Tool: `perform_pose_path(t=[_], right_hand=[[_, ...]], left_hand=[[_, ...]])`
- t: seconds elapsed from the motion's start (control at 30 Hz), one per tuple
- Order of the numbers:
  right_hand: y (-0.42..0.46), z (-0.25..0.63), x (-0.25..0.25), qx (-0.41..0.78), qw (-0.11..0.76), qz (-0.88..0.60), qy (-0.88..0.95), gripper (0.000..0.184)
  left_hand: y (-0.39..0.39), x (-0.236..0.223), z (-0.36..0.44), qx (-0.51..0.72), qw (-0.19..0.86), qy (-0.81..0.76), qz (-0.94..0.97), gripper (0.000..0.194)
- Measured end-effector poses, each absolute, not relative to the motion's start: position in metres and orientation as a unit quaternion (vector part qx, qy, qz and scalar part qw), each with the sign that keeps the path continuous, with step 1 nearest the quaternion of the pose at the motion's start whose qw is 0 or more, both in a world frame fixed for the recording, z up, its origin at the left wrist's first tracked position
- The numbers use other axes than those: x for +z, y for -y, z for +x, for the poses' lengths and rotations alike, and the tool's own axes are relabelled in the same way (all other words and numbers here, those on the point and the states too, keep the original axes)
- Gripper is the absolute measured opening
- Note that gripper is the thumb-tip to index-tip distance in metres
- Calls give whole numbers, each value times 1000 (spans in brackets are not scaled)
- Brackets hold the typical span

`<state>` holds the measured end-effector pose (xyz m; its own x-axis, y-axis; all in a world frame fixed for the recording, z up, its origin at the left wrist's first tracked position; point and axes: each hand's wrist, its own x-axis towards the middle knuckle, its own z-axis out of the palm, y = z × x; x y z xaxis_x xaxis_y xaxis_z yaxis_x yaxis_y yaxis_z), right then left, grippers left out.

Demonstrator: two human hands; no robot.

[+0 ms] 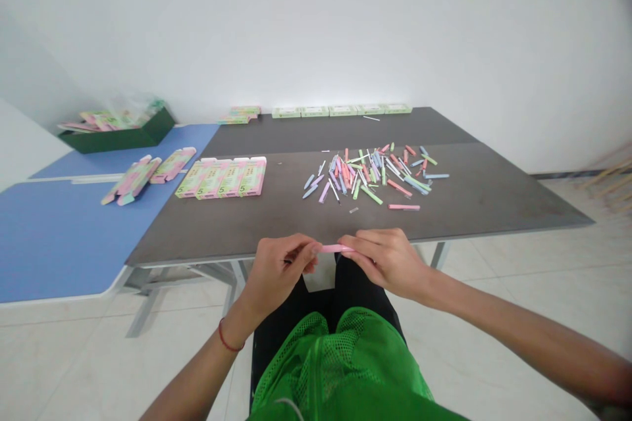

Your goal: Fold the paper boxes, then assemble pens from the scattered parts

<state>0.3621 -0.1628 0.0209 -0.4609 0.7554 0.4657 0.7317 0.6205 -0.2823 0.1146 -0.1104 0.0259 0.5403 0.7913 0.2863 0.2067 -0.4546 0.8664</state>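
Both hands pinch one pink pen (334, 248) between them, level, just off the table's front edge and above my lap. My left hand (286, 263) grips its left end between thumb and fingers. Around the right end my right hand (390, 258) is closed, and its fingers hide that tip. Beyond them on the dark table lies a loose pile of pen parts (365, 171) in pink, purple, blue and green, with white thin refills among them. A single pink pen (403, 207) lies nearer me, to the right of a small clear piece (354, 210).
Pink-green cartons (222, 179) stand in a row at the table's left. Several pale green boxes (340, 112) line the back edge, beside stacked cartons (241, 114). On the blue table (54, 237) are flat cartons (132, 181) and a dark green bin (118, 138) with packaging.
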Motion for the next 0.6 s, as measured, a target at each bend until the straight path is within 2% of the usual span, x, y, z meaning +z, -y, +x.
perform_pose_path(t=[0.13,0.2,0.23,0.3,0.43,0.53,0.6], right_hand=[[163,362,21,30,276,-440,854,27],[163,362,21,31,276,-443,853,27],[164,362,22,29,276,-443,852,27],[164,361,22,24,276,-443,852,27],[164,360,24,14,269,-446,854,28],[165,360,25,13,265,-450,853,29],[165,359,24,8,265,-448,854,30]], left_hand=[[110,26,115,395,350,-290,798,10],[111,27,115,394,382,-292,783,29],[111,27,115,385,405,-301,773,32],[112,26,115,364,429,-323,761,24],[111,26,116,390,402,-318,765,13],[111,25,117,394,446,-310,742,28],[111,24,117,372,462,-324,737,26]])
